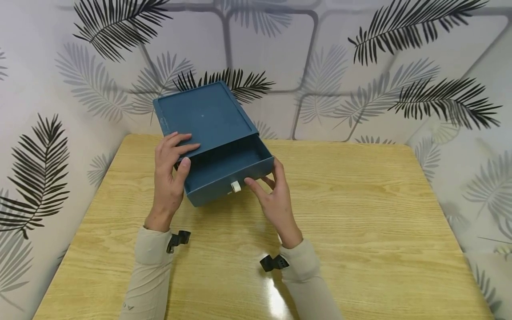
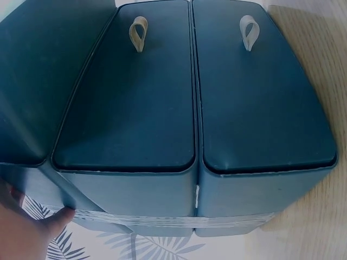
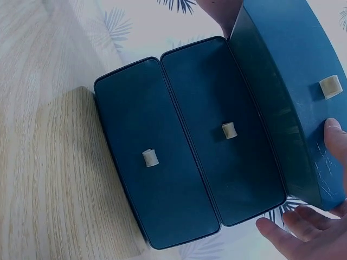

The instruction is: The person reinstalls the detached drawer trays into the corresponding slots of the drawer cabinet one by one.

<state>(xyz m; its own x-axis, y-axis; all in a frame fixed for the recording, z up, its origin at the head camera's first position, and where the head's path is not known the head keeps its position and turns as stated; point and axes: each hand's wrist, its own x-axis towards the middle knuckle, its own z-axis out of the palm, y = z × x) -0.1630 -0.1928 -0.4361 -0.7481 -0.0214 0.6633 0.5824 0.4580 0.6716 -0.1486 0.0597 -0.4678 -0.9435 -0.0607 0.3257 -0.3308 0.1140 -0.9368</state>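
Note:
A dark blue drawer cabinet (image 1: 206,118) stands at an angle near the table's back edge. Its top drawer (image 1: 224,166) is partly pulled out, and the visible inside holds nothing. On the drawer front is a small pale pull tab (image 1: 236,186). My left hand (image 1: 168,173) rests its spread fingers on the cabinet top, with the thumb by the drawer's left side. At the drawer's right front corner, my right hand (image 1: 276,198) grips it, thumb on the front and fingers around the side. Below, the middle drawer (image 3: 219,168) and bottom drawer (image 3: 146,119) are closed.
The wood-grain table (image 1: 360,222) extends to both sides and toward me. Behind it rises a pale wall covering (image 1: 272,53) with leaf patterns. Clear tape (image 2: 162,221) runs along the cabinet's side. Small black cameras (image 1: 274,263) sit on both wrists.

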